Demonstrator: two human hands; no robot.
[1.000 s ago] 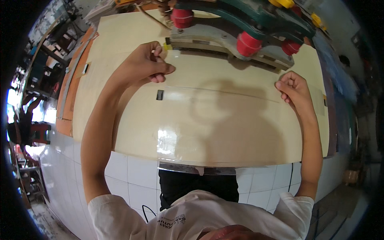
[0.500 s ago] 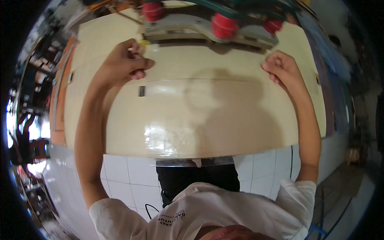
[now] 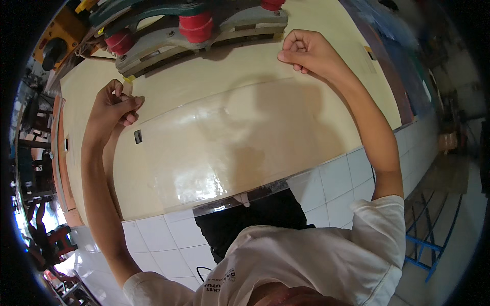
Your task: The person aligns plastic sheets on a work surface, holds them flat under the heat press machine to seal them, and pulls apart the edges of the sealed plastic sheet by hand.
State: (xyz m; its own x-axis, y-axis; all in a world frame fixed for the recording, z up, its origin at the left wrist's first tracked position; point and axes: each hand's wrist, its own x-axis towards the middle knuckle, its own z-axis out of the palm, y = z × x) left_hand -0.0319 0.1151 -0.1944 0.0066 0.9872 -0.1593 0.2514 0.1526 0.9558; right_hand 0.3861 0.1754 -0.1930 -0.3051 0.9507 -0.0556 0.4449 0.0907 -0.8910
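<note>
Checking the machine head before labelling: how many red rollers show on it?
3. One red roller sits at the frame's left end, above the left hand; one mid-frame; one cut by the top edge, above the right hand. More may be hidden.

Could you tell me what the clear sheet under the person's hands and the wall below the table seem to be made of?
The clear glossy sheet looks like thin plastic film: transparent, with rippled glare. The white wall looks like glazed ceramic tile, with square grout lines.

A clear sheet [image 3: 214,148] lies flat on the surface [image 3: 352,81]. The left hand [image 3: 115,104] sits at its ten o'clock corner, the right hand [image 3: 306,51] at two o'clock. A machine [image 3: 204,30] stands behind, at twelve.
</note>
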